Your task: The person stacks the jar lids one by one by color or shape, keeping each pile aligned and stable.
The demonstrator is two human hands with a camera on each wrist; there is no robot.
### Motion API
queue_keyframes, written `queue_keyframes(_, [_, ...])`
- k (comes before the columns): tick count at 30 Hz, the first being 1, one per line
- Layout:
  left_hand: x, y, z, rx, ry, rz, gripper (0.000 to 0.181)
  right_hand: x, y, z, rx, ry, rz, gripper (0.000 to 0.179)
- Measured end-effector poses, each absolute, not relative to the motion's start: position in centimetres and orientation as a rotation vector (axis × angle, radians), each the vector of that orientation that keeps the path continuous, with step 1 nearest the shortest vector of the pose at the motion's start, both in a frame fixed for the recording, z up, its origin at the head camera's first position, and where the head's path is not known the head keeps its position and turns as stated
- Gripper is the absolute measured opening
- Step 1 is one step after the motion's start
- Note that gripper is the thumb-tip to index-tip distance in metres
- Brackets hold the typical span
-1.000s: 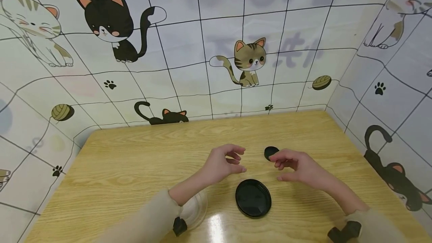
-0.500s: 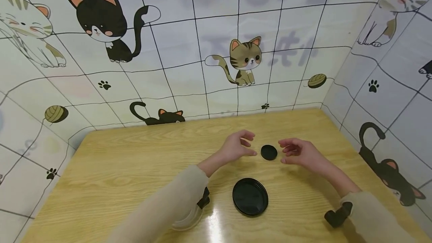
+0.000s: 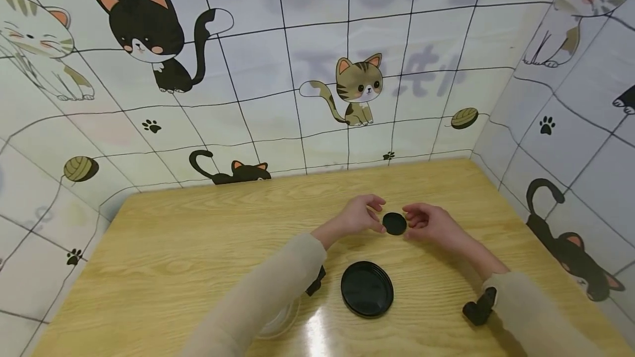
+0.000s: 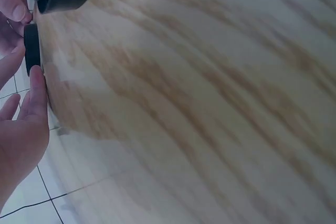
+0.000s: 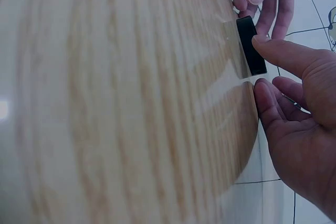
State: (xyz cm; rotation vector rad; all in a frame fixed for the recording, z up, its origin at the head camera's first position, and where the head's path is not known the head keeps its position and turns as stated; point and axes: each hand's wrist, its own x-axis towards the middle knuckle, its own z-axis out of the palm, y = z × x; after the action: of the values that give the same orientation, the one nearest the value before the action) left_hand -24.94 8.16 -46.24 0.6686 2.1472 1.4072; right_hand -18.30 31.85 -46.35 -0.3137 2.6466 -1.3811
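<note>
A small black round lid (image 3: 394, 223) lies flat on the wooden table toward the back right. My left hand (image 3: 358, 215) is at its left edge, thumb and fingers bent loosely, fingertips right at the rim. From the other side my right hand (image 3: 432, 226) reaches in, its fingertips close to the right rim. In the right wrist view the small lid (image 5: 252, 45) shows as a thick dark disc standing between both hands, with the right thumb overlapping its edge. Nearer to me lies a larger black round lid (image 3: 367, 290) with a raised rim.
A clear round container or lid (image 3: 279, 321) is partly hidden beneath my left sleeve (image 3: 268, 285). Cat-printed sheeting (image 3: 258, 70) rises behind and beside the wooden table (image 3: 198, 247). A dark wrist device (image 3: 479, 307) is on the right sleeve.
Both hands have moved from above the larger lid to the small black lid, then closed in on it from either side. The small lid has stayed on the table.
</note>
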Motion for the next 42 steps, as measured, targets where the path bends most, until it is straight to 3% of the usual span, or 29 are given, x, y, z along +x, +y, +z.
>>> queue_keyframes(19, [-25.0, 9.2, -46.7, 0.761, 2.285, 1.269, 0.045, -18.8, 32.1, -47.3, -0.337, 2.615, -1.368, 0.052])
queue_keyframes(27, [-25.0, 9.0, -46.1, 0.736, 2.234, 1.29, 0.045, -18.8, 32.0, -47.0, -0.32, 2.621, -1.368, 0.051])
queue_keyframes(42, [-23.2, 7.2, -42.9, 0.815, 2.199, 1.348, 0.043, -16.6, 31.0, -43.7, -0.46, 2.695, -1.352, 0.046])
